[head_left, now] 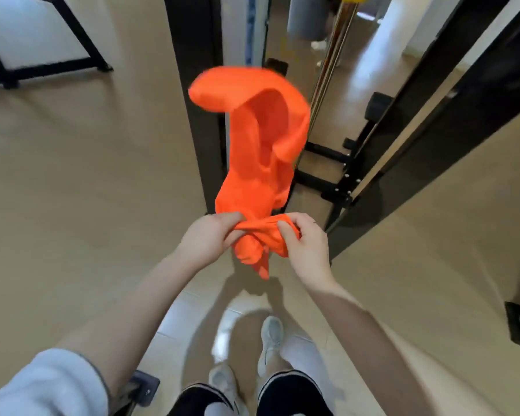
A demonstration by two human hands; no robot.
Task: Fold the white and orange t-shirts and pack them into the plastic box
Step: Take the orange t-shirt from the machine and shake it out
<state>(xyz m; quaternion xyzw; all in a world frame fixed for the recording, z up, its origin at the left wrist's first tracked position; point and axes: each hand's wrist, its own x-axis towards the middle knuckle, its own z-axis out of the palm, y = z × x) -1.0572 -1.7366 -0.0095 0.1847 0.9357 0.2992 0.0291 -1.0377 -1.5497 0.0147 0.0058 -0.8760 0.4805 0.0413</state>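
The orange t-shirt (pixel 258 151) hangs in mid-air in front of me, bunched and blurred, its far end flung upward and away. My left hand (pixel 206 238) pinches one bunched edge of it. My right hand (pixel 305 244) grips the same bunched edge a little to the right. Both hands are close together at waist height, between two tan tabletops. No white t-shirt and no plastic box are in view.
A tan table (pixel 72 175) lies to my left and another tan table (pixel 451 223) to my right, each with black edges and frames. Below are a glossy tiled floor (pixel 222 325) and my feet in grey shoes. A black stand (pixel 42 64) is at far left.
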